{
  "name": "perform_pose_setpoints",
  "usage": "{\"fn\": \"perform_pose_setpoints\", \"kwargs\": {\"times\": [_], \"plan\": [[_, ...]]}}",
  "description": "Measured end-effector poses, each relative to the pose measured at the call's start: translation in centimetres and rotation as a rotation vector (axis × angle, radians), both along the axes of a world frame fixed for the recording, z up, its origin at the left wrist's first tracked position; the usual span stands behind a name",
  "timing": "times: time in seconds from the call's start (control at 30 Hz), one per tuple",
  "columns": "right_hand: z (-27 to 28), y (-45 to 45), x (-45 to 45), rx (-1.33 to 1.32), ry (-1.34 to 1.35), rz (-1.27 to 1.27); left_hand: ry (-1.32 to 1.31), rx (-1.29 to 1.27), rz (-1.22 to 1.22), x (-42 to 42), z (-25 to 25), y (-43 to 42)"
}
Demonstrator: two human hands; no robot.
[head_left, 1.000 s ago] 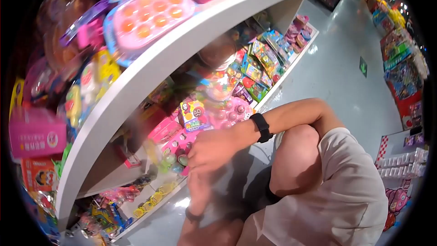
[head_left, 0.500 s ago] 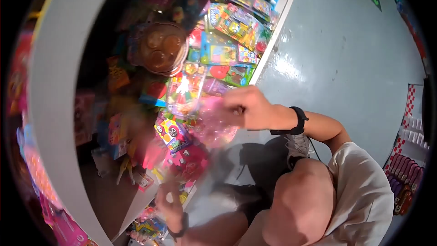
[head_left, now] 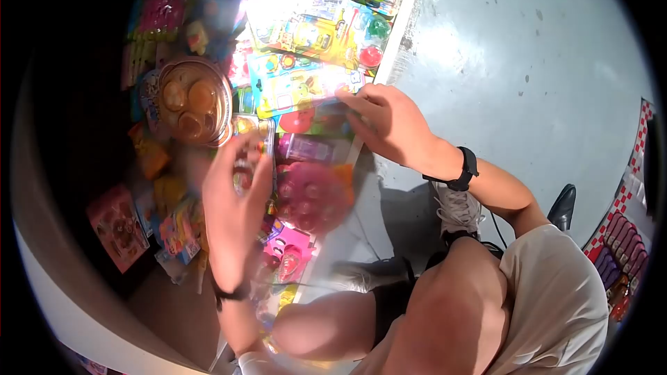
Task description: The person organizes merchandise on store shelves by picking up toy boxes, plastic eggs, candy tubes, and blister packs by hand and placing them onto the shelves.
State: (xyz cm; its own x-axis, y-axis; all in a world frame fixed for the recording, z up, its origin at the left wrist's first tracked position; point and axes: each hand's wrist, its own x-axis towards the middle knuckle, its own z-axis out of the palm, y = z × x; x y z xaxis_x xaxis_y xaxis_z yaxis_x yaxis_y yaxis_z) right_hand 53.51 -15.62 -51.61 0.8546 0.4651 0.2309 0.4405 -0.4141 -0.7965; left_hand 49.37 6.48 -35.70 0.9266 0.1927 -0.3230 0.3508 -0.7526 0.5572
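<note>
My right hand (head_left: 392,123) is at the right end of a yellow-and-blue carded toy pack (head_left: 295,92), its fingertips closed on the pack's edge. The pack lies over other packs on the low shelf. My left hand (head_left: 236,201), slightly blurred, reaches over a clear plastic toy pack (head_left: 266,128), thumb and fingers apart; the hand hides much of that pack. Between my hands lies a round pink toy with bumps (head_left: 314,196). A purple packaged item (head_left: 307,147) sits just above it.
A round clear tub with brown discs (head_left: 198,103) stands deeper on the shelf. More carded toys (head_left: 306,24) are heaped toward the far end. The white shelf edge (head_left: 403,42) borders the grey floor (head_left: 500,62). My knees are close to the shelf; a black shoe (head_left: 563,207) is at right.
My right hand has left the pink toy, which now lies on the pile, and has moved up to the yellow-and-blue pack. My left hand has moved up from the lower shelf edge onto the packs.
</note>
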Motion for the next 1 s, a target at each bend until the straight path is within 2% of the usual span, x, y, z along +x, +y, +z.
{"fn": "perform_pose_setpoints", "kwargs": {"times": [0.03,0.1,0.17,0.3,0.37,0.43,0.5,0.57,0.63,0.7,0.73,0.8,0.83,0.9,0.97,1.0], "plan": [[-0.2,-0.1,0.0,-0.002,0.009,-0.003,-0.041,0.007,-0.046,1.6,-1.0,-0.1],[-0.5,-0.4,0.0,0.059,-0.014,0.006,0.108,0.145,-0.007,4.4,-1.7,-0.7],[-0.4,-0.7,-0.3,0.086,0.007,0.003,0.024,0.358,-0.139,5.6,-4.1,0.0],[0.1,-1.1,-0.6,0.107,0.039,-0.019,-0.092,0.425,-0.208,6.9,-7.2,1.2],[0.1,-1.3,-0.7,0.114,0.056,-0.022,0.037,0.064,0.006,7.4,-8.0,1.6],[0.1,-1.3,-0.6,0.118,0.068,-0.029,0.062,-0.018,0.048,7.6,-7.5,1.6],[-0.1,-1.5,-0.5,0.153,-0.019,-0.112,0.064,-0.325,0.211,7.9,-6.4,1.3],[-0.1,-1.7,-0.4,0.183,-0.030,-0.143,0.072,-0.457,0.294,8.0,-5.0,1.8],[-0.2,-1.7,-0.2,0.213,-0.046,-0.176,0.103,-0.481,0.276,7.8,-2.7,2.0],[-0.5,-1.7,0.1,0.243,0.038,-0.207,0.067,-0.492,0.288,7.2,-2.5,2.2],[-0.7,-1.9,0.3,0.244,0.038,-0.208,0.082,-0.405,0.192,6.8,-2.8,2.5],[-1.2,-2.1,0.4,0.271,0.154,-0.049,0.133,-0.255,0.029,6.2,-3.0,2.2],[-1.3,-2.0,0.2,0.274,0.152,-0.049,0.232,-0.210,-0.003,6.2,-3.3,2.3],[-1.4,-1.4,-0.5,0.126,0.043,-0.003,0.032,-0.038,-0.116,5.5,-5.5,2.1],[-1.2,-1.1,-1.2,0.129,0.022,-0.040,0.000,-0.006,-0.077,5.5,-5.4,1.4],[-1.2,-1.0,-1.5,0.133,0.001,-0.076,0.104,0.108,-0.057,6.1,-4.4,0.7]]}}
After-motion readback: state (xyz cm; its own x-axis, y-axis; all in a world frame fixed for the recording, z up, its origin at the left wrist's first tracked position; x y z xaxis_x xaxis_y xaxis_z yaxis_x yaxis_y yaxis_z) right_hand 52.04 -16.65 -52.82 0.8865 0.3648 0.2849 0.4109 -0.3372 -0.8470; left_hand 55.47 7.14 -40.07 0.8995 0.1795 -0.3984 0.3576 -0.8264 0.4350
